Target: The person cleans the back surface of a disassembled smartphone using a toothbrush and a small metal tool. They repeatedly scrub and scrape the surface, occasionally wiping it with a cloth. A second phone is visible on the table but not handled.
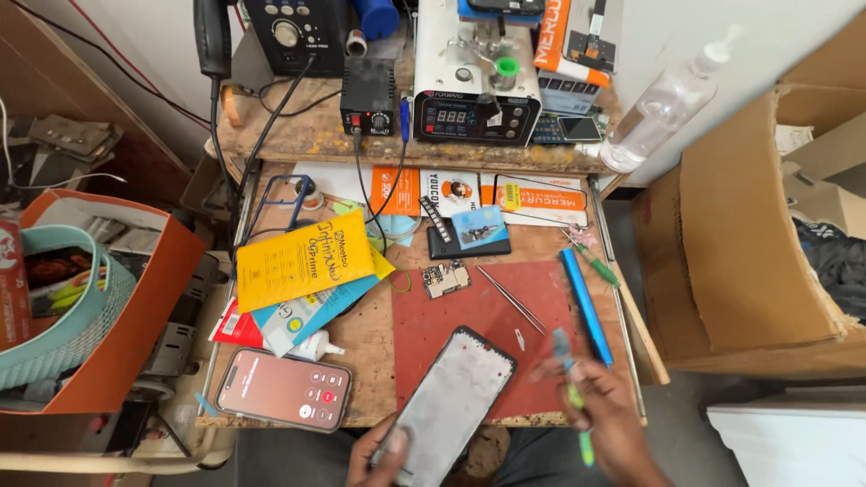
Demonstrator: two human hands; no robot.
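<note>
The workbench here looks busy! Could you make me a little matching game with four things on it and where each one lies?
Things:
1. tweezers
2. lit phone
3. clear bottle
4. blue pen-shaped tool

Places:
A. upper shelf, tipped over at the right
B. right edge of the red mat
C. front left of the bench
D. middle of the red mat

Pairs: 1-D, 2-C, 3-A, 4-B

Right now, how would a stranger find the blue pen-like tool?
Look at the red mat on the wooden bench. Along its right edge, above the right hand, lies the blue tool. Unlike the thin metal tweezers nearby, it is thick and plain blue.
</note>
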